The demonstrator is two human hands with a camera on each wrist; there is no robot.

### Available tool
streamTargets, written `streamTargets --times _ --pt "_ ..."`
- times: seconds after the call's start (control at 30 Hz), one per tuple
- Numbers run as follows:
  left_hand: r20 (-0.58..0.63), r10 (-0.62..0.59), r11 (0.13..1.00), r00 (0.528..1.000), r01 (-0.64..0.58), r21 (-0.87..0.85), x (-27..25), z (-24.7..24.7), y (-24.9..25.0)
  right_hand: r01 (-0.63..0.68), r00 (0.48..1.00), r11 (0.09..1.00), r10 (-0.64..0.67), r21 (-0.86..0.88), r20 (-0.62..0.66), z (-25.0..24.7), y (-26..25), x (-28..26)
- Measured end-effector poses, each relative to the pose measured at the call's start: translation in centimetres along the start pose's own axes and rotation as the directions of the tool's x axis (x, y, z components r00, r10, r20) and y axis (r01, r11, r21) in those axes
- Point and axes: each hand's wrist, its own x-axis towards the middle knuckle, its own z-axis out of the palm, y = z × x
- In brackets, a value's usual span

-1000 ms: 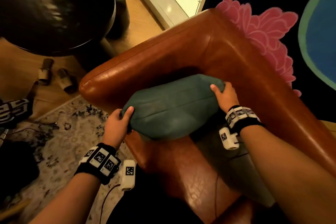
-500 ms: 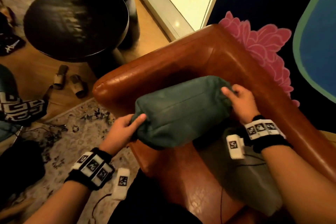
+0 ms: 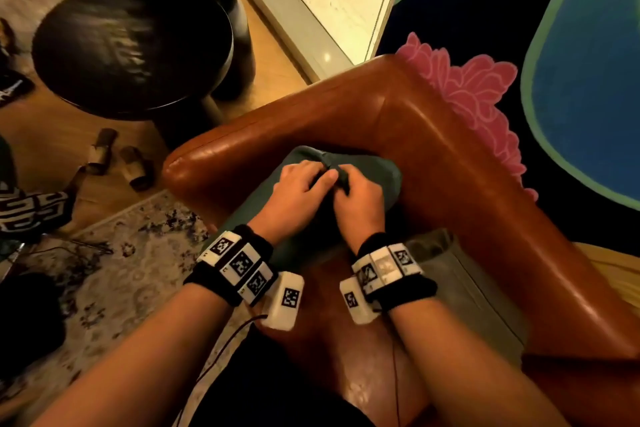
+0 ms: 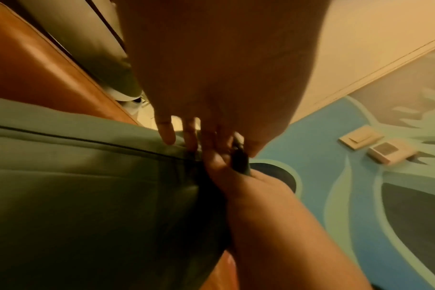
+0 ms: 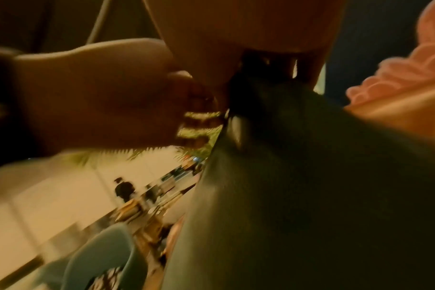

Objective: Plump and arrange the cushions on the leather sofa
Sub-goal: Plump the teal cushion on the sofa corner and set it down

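A teal cushion [image 3: 381, 177] stands in the corner of the brown leather sofa [image 3: 450, 156], leaning toward the arm and back. Both hands meet at the middle of its top edge. My left hand [image 3: 301, 184] and my right hand [image 3: 360, 198] pinch a fold of the fabric between them. In the left wrist view my left fingers [image 4: 166, 135] lie over the cushion's seam [image 4: 87, 196], with my right hand [image 4: 236, 176] just below. The right wrist view shows the fabric [image 5: 311, 196] drawn up into a peak under my left hand [image 5: 99, 94].
A second grey-green cushion [image 3: 460, 274] lies flat on the seat to the right. A round black side table [image 3: 131, 45] and a potted plant [image 3: 225, 3] stand beyond the sofa arm. Slippers [image 3: 117, 159] and a patterned rug [image 3: 121, 270] are on the floor at left.
My hands left the two ends of the teal cushion and came together at its top middle. The cushion went from lying across in front of me to standing in the sofa corner.
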Motion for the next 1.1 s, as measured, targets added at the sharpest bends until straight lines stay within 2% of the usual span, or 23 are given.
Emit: streamTargets --times 0.07,0.13,0.17,0.2,0.23,0.27,0.33,0.43,0.47,0.5,0.53,0.6,0.63,0.67,0.73,0.8,0.87,0.93,0.97,1.0,1.03,1.07,1.1 --pt "0.045 -0.05 0.998 0.998 0.047 0.048 -0.4 0.7 -3.0 -0.05 0.998 0.997 0.052 0.052 -0.037 -1.1 1.3 1.8" --pt "-0.005 -0.269 0.942 0.963 0.264 0.205 -2.2 0.8 -7.1 -0.169 0.981 0.984 0.173 0.055 -0.086 -2.0 3.4 2.8" --pt "-0.03 -0.429 0.868 0.903 0.421 0.264 -3.6 0.8 -9.9 -0.238 0.963 0.97 0.243 0.053 -0.118 -2.3 4.8 3.1" --pt "-0.036 -0.599 0.769 0.8 0.587 0.252 -5.3 1.1 -13.4 -0.307 0.94 0.95 0.311 0.052 -0.139 -2.6 6.3 3.5" --pt "-0.023 -0.708 0.691 0.706 0.699 0.186 -6.9 1.5 -16.4 -0.364 0.917 0.93 0.369 0.059 -0.152 -2.8 7.8 3.7" --pt "0.014 -0.765 0.643 0.644 0.761 0.085 -8.3 2.2 -19.3 -0.405 0.898 0.912 0.41 0.068 -0.158 -2.7 9.0 3.9" --pt "0.107 -0.82 0.535 0.562 0.82 -0.204 -10.4 4.2 -25.0 -0.43 0.882 0.899 0.438 0.086 -0.173 -2.4 10.4 4.2" --pt "0.138 -0.871 0.326 0.471 0.765 -0.555 -10.5 2.7 -20.8 -0.438 0.863 0.887 0.46 0.144 -0.208 -2.5 11.3 4.8" --pt "0.099 -0.871 0.324 0.481 0.714 -0.62 -9.9 2.2 -20.1 -0.452 0.848 0.875 0.482 0.175 -0.221 -2.8 11.3 5.3" --pt "0.053 -0.853 0.371 0.519 0.675 -0.637 -9.4 1.8 -19.6 -0.469 0.833 0.862 0.505 0.194 -0.228 -2.9 11.5 5.8" --pt "0.019 -0.814 0.453 0.58 0.655 -0.605 -8.9 1.3 -19.0 -0.476 0.828 0.859 0.51 0.187 -0.231 -3.2 11.4 6.3" --pt "0.011 -0.71 0.568 0.704 0.581 -0.583 -8.3 -0.1 -17.4 -0.442 0.865 0.886 0.462 0.142 -0.194 -4.1 11.3 7.2" --pt "0.019 -0.665 0.571 0.747 0.525 -0.632 -8.1 -1.1 -16.8 -0.393 0.897 0.906 0.415 0.159 -0.151 -5.0 10.9 7.4" --pt "0.007 -0.642 0.548 0.767 0.465 -0.695 -8.0 -2.3 -15.7 -0.348 0.924 0.912 0.373 0.218 -0.086 -6.1 10.4 7.6" --pt "-0.072 -0.674 0.495 0.736 0.376 -0.783 -7.7 -4.5 -15.5 -0.308 0.95 0.894 0.309 0.326 0.049 -8.3 10.2 8.2" --pt "-0.163 -0.698 0.536 0.697 0.357 -0.765 -7.2 -5.4 -15.0 -0.367 0.93 0.896 0.348 0.251 0.119 -8.8 11.9 9.5" --pt "-0.194 -0.697 0.585 0.69 0.391 -0.711 -6.0 -5.3 -13.6 -0.459 0.888 0.879 0.459 0.132 0.029 -7.7 15.0 11.2" --pt "-0.15 -0.672 0.578 0.726 0.386 -0.719 -4.5 -4.9 -10.9 -0.579 0.814 0.815 0.579 0.016 -0.042 -5.9 16.7 11.6" --pt "-0.128 -0.649 0.575 0.75 0.374 -0.727 -3.6 -4.7 -9.4 -0.582 0.812 0.812 0.58 -0.038 -0.066 -5.1 15.6 10.9" --pt "-0.113 -0.629 0.58 0.769 0.367 -0.727 -2.8 -4.5 -7.9 -0.519 0.854 0.845 0.519 -0.134 -0.032 -4.2 13.2 9.3" --pt "-0.123 -0.599 0.615 0.791 0.356 -0.703 -1.9 -4.3 -6.7 -0.383 0.911 0.901 0.405 -0.202 0.076 -3.2 10.8 7.6" --pt "-0.15 -0.554 0.683 0.819 0.344 -0.645 -1.1 -4.0 -5.3 -0.227 0.934 0.955 0.27 -0.193 0.235 -2.1 8.4 5.5" --pt "-0.182 -0.515 0.746 0.838 0.334 -0.576 -0.2 -3.5 -4.0 -0.079 0.911 0.984 0.136 -0.159 0.39 -0.7 6.2 3.6"
